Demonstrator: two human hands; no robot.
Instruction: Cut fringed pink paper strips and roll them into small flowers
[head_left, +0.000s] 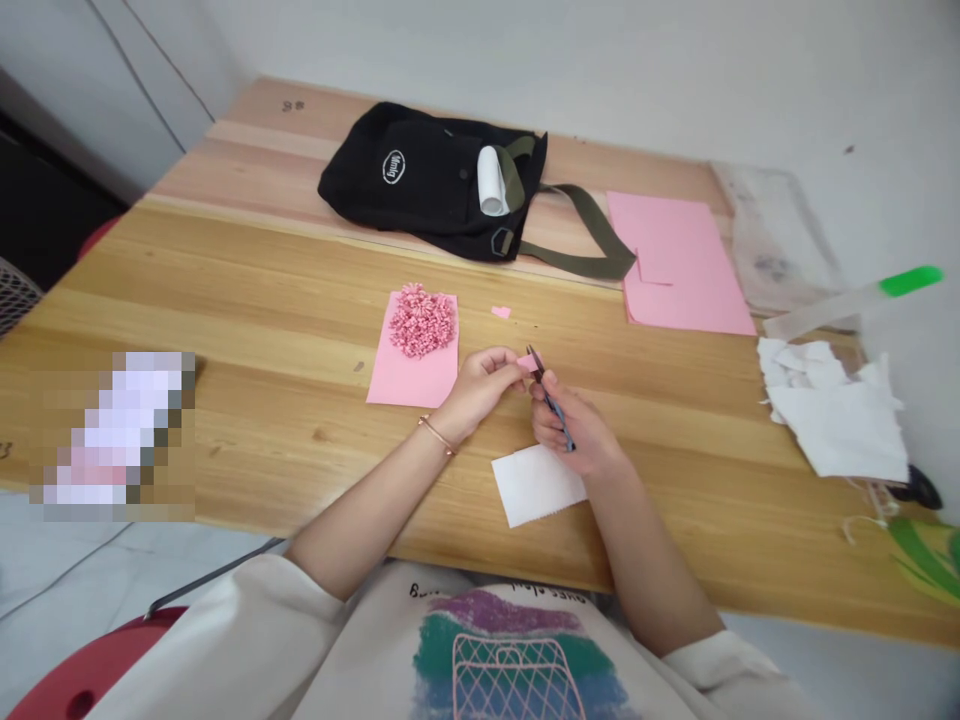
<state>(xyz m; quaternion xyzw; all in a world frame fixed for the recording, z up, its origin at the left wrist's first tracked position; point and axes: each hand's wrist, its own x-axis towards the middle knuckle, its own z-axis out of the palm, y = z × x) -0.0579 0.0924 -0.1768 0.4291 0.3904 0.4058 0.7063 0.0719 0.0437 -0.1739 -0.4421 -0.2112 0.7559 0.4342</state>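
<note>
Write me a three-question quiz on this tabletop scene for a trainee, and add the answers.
1. Multiple choice: What does the right hand hold?
a) a brush
b) scissors
c) a ruler

2. True or false: A white roll lies on the black bag.

3. Short answer: What does the left hand pinch near the scissors?

Key:
1. b
2. True
3. A small pink strip
</note>
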